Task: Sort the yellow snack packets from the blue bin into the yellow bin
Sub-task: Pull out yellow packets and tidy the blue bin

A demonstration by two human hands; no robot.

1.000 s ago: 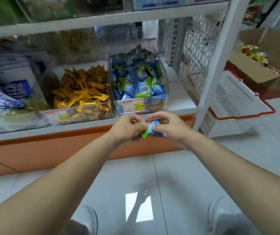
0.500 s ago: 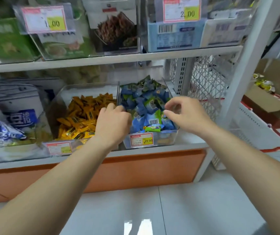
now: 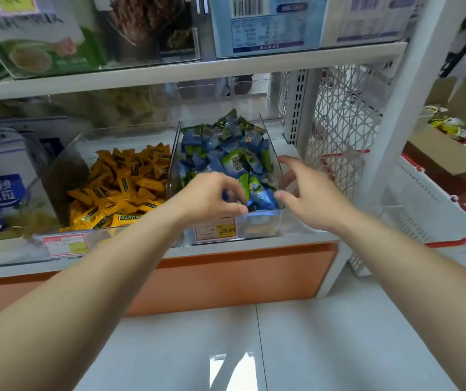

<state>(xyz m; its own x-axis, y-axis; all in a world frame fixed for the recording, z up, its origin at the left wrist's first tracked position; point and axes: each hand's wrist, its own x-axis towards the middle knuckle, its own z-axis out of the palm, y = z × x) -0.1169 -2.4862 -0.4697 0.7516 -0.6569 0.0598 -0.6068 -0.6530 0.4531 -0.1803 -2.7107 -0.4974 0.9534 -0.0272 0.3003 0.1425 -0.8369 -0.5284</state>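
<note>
The blue bin (image 3: 275, 165) is a clear box heaped with blue and green packets (image 3: 226, 153). Left of it, the yellow bin (image 3: 65, 165) holds several yellow snack packets (image 3: 130, 176). A yellowish shape (image 3: 254, 230) shows low through the blue bin's front wall. My left hand (image 3: 212, 198) reaches over that front edge, its fingers bent down onto the packets; blur hides whether they grip one. My right hand (image 3: 308, 198) hovers at the bin's right wall, fingers spread, holding nothing.
Both bins sit on a white shelf (image 3: 254, 246) above an orange base panel. Price tags (image 3: 216, 230) hang on their fronts. An upper shelf (image 3: 197, 71) of boxed goods overhangs. A white upright post (image 3: 401, 114), a wire lattice panel and a red-rimmed basket (image 3: 435, 210) stand to the right.
A second ago both hands held a blue-green packet below the shelf. They rose to the blue bin; the packet is out of them, and my left hand shifted right onto its packets.
</note>
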